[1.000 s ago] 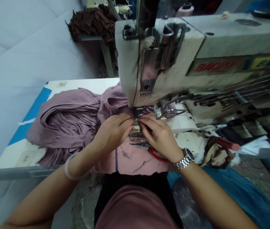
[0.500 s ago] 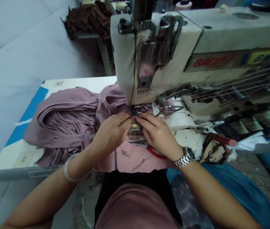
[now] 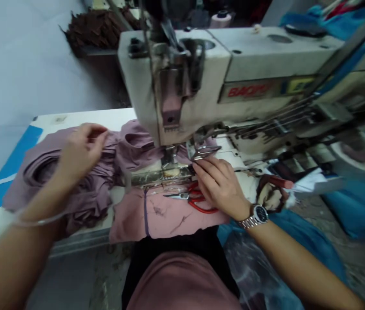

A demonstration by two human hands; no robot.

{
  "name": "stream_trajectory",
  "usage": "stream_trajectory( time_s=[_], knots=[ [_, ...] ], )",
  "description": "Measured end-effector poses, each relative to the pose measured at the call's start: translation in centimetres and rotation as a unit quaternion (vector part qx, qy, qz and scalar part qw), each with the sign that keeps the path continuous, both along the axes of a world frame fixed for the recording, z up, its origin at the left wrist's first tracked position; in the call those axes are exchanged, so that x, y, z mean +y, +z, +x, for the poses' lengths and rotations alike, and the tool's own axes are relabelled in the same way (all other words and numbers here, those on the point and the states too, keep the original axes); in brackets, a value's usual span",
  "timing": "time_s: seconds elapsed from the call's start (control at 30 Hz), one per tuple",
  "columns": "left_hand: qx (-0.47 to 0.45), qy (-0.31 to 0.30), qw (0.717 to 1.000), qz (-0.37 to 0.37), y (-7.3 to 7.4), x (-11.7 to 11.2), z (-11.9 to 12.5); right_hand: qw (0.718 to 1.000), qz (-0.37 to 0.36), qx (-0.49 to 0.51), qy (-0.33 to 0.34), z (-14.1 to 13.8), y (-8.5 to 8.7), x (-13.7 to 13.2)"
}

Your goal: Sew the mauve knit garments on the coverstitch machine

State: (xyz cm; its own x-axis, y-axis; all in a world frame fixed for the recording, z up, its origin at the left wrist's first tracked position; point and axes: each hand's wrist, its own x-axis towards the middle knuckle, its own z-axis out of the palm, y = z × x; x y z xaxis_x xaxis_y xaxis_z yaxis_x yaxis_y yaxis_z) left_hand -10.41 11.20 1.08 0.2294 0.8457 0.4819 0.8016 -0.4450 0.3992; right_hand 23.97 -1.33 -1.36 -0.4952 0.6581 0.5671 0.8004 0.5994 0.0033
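Observation:
A cream industrial sewing machine (image 3: 253, 82) stands in front of me, its needle foot (image 3: 168, 157) over a metal bed. My left hand (image 3: 81, 150) is out to the left over a heap of mauve fabric pieces (image 3: 56, 172), its fingers curled and pinching at the top of the heap. My right hand (image 3: 219, 183) rests on the machine bed just right of the needle foot, fingers stretched forward and flat. Red-handled snips (image 3: 192, 199) lie on a pink cloth (image 3: 166, 213) right beside that hand.
The white table (image 3: 82, 116) has a blue strip (image 3: 11, 161) at its left edge. A pile of brown fabric scraps (image 3: 92, 28) sits on a stand behind. Blue cloth (image 3: 357, 202) and a crumpled rag (image 3: 271, 193) lie to the right. A thread cone (image 3: 219, 18) stands atop the machine.
My left hand has left the needle area and swung left onto the mauve fabric heap. My right hand stayed by the foot. The view has shifted left.

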Motion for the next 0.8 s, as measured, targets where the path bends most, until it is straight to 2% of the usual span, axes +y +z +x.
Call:
stream_trajectory(
  time_s=[0.1,0.17,0.27,0.33,0.4,0.47,0.63,0.7,0.8],
  knots=[
    [0.124,-0.044,0.985,-0.109,-2.2,3.7,-4.0,0.998,-0.01,0.04,-0.051,1.1,-0.8,-1.8],
    [0.141,-0.008,0.98,-0.139,-3.1,4.5,-4.9,0.996,-0.025,0.061,-0.063,1.4,-1.4,-3.0],
    [0.103,0.065,0.971,-0.204,-2.7,4.2,-4.6,0.99,-0.039,0.1,-0.087,1.6,-1.9,-4.8],
    [0.099,0.073,0.96,-0.252,-1.9,3.9,-4.2,0.985,-0.041,0.129,-0.106,1.9,-2.1,-6.0],
    [0.102,0.077,0.955,-0.269,-1.5,3.8,-3.9,0.981,-0.041,0.147,-0.123,2.2,-2.5,-7.2],
    [0.106,0.069,0.958,-0.257,-1.8,4.0,-3.9,0.977,-0.047,0.159,-0.137,2.7,-3.0,-8.3],
    [0.131,-0.019,0.985,-0.115,-4.0,4.0,-3.7,0.967,-0.066,0.18,-0.166,4.2,-3.7,-10.4],
    [0.134,-0.002,0.986,-0.1,-4.1,4.0,-3.4,0.966,-0.058,0.188,-0.167,4.7,-3.2,-10.6],
    [0.135,0.042,0.982,-0.124,-3.3,4.9,-3.2,0.974,-0.053,0.175,-0.136,4.8,-1.8,-9.6]
  ],
)
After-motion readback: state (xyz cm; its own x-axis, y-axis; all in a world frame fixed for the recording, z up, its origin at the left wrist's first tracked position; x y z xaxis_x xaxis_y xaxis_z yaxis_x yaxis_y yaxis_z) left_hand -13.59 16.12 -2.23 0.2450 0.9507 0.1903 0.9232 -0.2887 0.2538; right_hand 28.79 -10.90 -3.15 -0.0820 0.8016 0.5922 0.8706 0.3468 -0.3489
